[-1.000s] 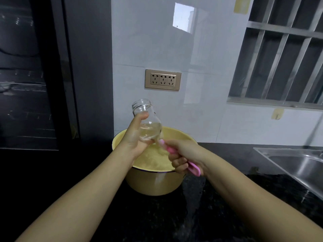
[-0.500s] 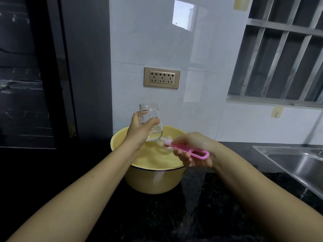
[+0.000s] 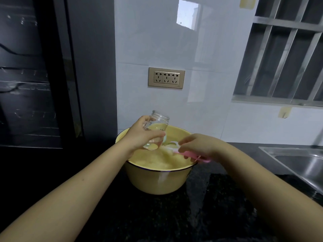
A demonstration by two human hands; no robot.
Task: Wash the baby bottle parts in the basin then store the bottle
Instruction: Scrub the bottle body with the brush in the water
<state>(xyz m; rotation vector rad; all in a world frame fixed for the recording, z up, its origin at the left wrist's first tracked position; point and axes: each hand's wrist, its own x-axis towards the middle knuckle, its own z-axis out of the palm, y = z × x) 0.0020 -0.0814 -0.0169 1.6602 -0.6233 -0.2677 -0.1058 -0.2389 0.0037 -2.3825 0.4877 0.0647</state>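
Shows a head-height view down onto a dark stone surface [image 3: 157, 217] carrying a yellow basin [image 3: 157, 182] of cloudy wash water. Holds a clear glass baby bottle [image 3: 159, 124] just above the far-left part of the basin, with the left grip [image 3: 139, 137] curled round the lower body, thumb across the front. Pinches a pink-handled bottle brush [image 3: 191, 155] in the right grip [image 3: 197, 145], fingers curled over the handle, white bristle end reaching toward the bottle's base. Hard to tell, through the blur, whether touching the glass or just beside it.

Could go wrong in a few ways from here. Might lose the bottle through wet, soapy fingers on smooth glass, dropping it against the basin rim or onto the hard surface and cracking it. Might knock the glass with the brush's stiff handle if swung in too fast. Might fail to clean the inside at all, given bristles sitting low by the base and not at the open neck. Would likely need a turn of either wrist first.

Points the open, threaded mouth upward and slightly right, toward the tiled wall. Keeps the long axis close to upright, leaning a little, base low toward the water, neck uncapped.
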